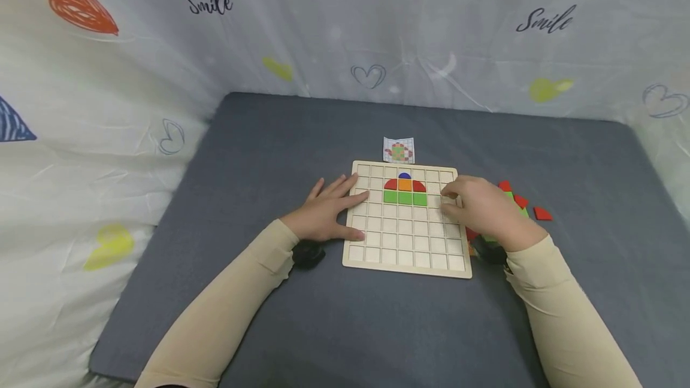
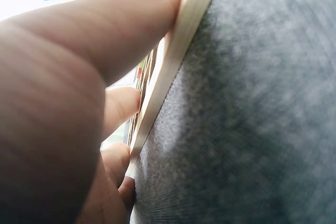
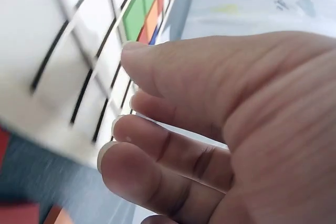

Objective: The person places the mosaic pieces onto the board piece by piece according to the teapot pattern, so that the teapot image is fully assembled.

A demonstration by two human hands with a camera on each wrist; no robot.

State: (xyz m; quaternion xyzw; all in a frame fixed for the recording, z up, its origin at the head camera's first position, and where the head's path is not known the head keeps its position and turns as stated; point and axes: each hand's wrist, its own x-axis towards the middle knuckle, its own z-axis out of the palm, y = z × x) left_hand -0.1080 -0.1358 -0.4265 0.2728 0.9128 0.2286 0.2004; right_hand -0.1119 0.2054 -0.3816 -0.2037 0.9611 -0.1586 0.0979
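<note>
A pale wooden grid board (image 1: 399, 250) lies on the dark table. Set in its upper cells are a row of green squares (image 1: 405, 197), an orange square (image 1: 405, 184) between two red curved pieces (image 1: 418, 186), and a blue half-round (image 1: 404, 176). My left hand (image 1: 326, 211) rests at the board's left side, fingers spread, thumb and fingertips on the frame. Over the right edge is my right hand (image 1: 480, 205), its fingers bent loosely. The right wrist view shows a gap between thumb (image 3: 142, 64) and fingers (image 3: 131, 171), with no piece in it.
Loose red (image 1: 542, 214) and green pieces lie right of the board, partly hidden under the right hand. A small printed pattern card (image 1: 399, 151) lies just beyond the board's far edge. A patterned curtain (image 1: 334, 35) hangs behind the table.
</note>
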